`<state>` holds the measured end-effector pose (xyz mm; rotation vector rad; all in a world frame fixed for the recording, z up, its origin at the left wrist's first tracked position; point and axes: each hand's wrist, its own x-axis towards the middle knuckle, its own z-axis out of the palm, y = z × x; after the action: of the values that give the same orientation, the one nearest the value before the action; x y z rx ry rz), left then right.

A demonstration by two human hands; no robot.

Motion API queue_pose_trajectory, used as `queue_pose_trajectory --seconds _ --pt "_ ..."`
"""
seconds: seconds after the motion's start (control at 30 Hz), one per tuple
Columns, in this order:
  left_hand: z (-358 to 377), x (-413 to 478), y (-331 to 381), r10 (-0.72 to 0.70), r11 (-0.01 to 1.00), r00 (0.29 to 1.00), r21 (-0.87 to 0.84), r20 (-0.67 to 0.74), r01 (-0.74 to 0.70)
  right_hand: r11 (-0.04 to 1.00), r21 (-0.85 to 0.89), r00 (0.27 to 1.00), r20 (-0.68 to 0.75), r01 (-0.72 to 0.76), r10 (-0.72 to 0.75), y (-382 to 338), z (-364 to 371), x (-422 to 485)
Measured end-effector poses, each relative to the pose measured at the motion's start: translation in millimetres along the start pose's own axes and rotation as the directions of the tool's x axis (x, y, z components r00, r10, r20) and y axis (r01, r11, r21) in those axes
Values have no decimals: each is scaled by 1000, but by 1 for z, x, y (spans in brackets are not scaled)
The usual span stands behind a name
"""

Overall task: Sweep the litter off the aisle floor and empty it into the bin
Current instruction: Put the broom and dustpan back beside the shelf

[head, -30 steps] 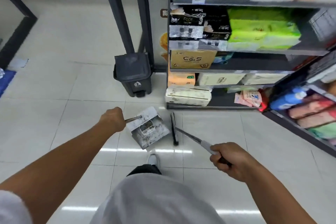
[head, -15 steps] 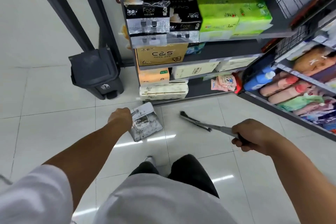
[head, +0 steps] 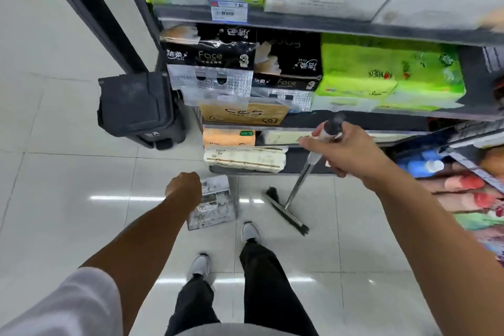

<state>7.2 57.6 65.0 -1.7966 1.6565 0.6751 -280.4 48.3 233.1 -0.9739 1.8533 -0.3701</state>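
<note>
My left hand [head: 184, 187] grips the handle of a grey metal dustpan [head: 215, 206], which hangs low over the tiles with a crumpled clear wrapper in it. My right hand [head: 346, 151] is closed around the top of a broom handle; the broom [head: 286, 210] stands nearly upright, its black brush head resting on the floor right of the dustpan. A dark grey pedal bin [head: 139, 109] with its lid shut stands at the shelf's left end, beyond and left of the dustpan.
A store shelf [head: 300, 21] stacked with tissue packs rises straight ahead, very close. Another rack with bottles and packets [head: 463, 177] runs along the right. My two feet [head: 226, 251] stand on glossy white tiles. A dark door frame [head: 90, 13] slants behind the bin.
I have stepped closer to the shelf and bin. My right hand has risen and swung the broom from lying low to nearly upright. The dustpan stays in my left hand.
</note>
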Motion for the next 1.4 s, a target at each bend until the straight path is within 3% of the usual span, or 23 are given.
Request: queue_pose_trajectory --seconds 0.07,0.37,0.67,0.83,0.97,1.1,1.2,1.4 --pt "-3 14 13 -6 1000 1000 8 2 6 984 -125 982 -125 127 -143 1 4 24" --pt "4 49 42 -20 1000 1000 23 14 20 926 -292 967 -19 238 -255 -53 1 78" --pt "-8 69 37 -89 995 995 -47 39 91 947 -263 981 114 185 -160 -87 -6 99" --pt "-15 74 37 -136 982 990 -125 48 141 966 -196 985 3 171 -174 -88 16 114" --pt "-20 77 43 -123 973 992 -191 25 125 918 -279 959 45 281 -279 -73 48 132" --pt "-23 74 41 -119 975 993 -185 18 120 862 -365 909 -83 353 -407 -73 66 145" --pt "-27 70 37 -127 977 992 -169 12 127 858 -324 875 -147 399 -462 -68 77 137" --pt "-48 49 33 -126 981 992 -148 -21 122 861 -327 891 -103 389 -442 -57 87 113"
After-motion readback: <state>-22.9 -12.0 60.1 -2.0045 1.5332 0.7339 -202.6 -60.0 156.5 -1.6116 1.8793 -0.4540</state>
